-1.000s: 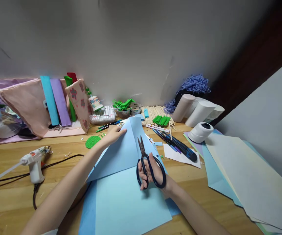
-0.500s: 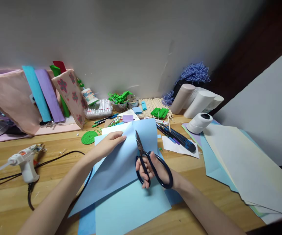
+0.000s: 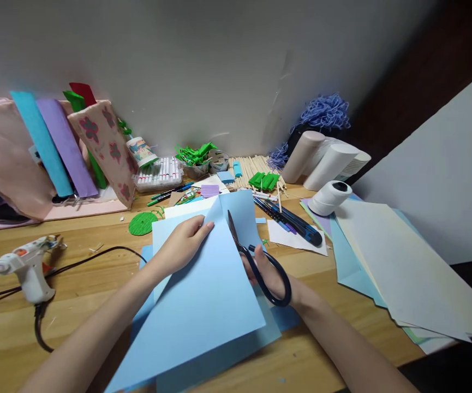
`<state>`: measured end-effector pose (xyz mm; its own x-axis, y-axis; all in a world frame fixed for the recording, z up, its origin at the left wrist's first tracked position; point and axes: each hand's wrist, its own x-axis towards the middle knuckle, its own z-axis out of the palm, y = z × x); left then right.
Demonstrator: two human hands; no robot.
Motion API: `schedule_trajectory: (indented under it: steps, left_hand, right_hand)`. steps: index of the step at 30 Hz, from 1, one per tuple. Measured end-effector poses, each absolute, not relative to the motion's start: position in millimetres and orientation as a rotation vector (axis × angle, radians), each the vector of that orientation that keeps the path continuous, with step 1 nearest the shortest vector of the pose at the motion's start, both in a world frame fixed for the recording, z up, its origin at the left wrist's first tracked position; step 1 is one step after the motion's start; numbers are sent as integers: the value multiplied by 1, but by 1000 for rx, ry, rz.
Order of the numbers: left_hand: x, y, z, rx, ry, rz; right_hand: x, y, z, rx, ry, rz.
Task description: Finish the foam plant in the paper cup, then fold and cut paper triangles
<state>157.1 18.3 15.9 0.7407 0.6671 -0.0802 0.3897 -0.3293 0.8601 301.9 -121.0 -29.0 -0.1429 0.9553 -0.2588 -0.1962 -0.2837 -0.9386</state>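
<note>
A large light blue sheet of paper (image 3: 203,311) spreads in front of me, split by a cut along its right part. My left hand (image 3: 184,240) grips the sheet near its upper edge, thumb on top. Black-handled scissors (image 3: 256,262) are in my right hand (image 3: 269,273), its thumb at the upper handle loop and its other fingers partly hidden by the paper. The blades point away from me, at the cut between the big sheet and a narrower blue flap (image 3: 239,218). More blue paper (image 3: 219,363) lies beneath.
At left are a hot glue gun (image 3: 31,270) with its cord and a pink flowered box (image 3: 100,144). Markers (image 3: 164,172), wooden sticks (image 3: 256,164), and a utility knife (image 3: 301,224) lie beyond the paper. Paper stacks (image 3: 403,256) and a white camera (image 3: 329,197) are at right.
The big sheet's near part has swung right and now covers the lower scissor loop and some right-hand fingers. The scissor blades look closer together. The whole view has shifted slightly.
</note>
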Motion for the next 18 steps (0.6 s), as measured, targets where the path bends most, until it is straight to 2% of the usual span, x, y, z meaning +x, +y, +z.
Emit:
schedule_trajectory:
  steps: [18]
  left_hand:
    - [154, 11, 22, 2329, 888, 467]
  right_hand:
    - [294, -125, -35, -1277, -1053, 1439]
